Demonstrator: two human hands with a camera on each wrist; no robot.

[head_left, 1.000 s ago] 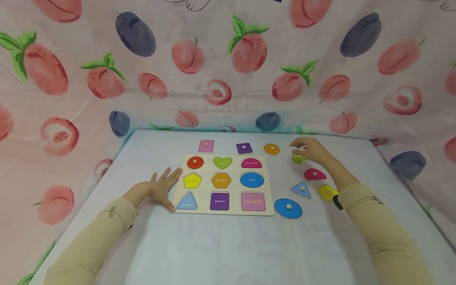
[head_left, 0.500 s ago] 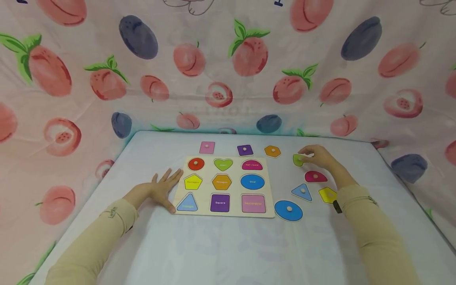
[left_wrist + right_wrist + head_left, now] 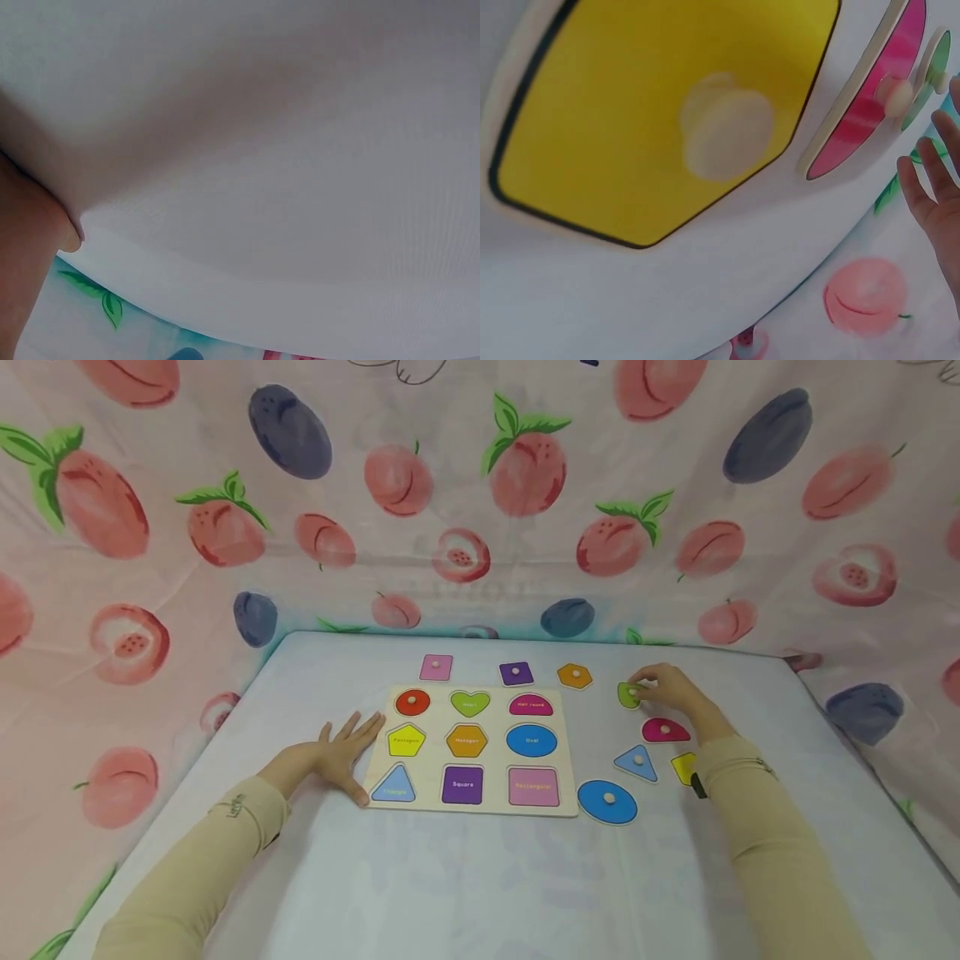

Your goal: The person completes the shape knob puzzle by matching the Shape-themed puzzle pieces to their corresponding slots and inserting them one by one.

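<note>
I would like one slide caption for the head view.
Left hand at the edge of the board, right hand at the green piece.

Head view: moderately bright, diffuse; source out of frame. Soft-edged shadows on the white table (image 3: pixel 465 885) just inside both sleeves (image 3: pixel 191 872), near 7:30 and 4:30. Fine lettering on the board (image 3: pixel 496 752) soft, partly legible. Left wrist view: dim, grey; broad blurred shadow from left hand (image 3: pixel 31 251) at 9 o'clock toward 1. Table rim bowed, 8 to 6. Right wrist view: dim; yellow piece's (image 3: pixel 607 127) knob (image 3: pixel 731 135) out of focus; rim bowed, 3 to 6.
</note>
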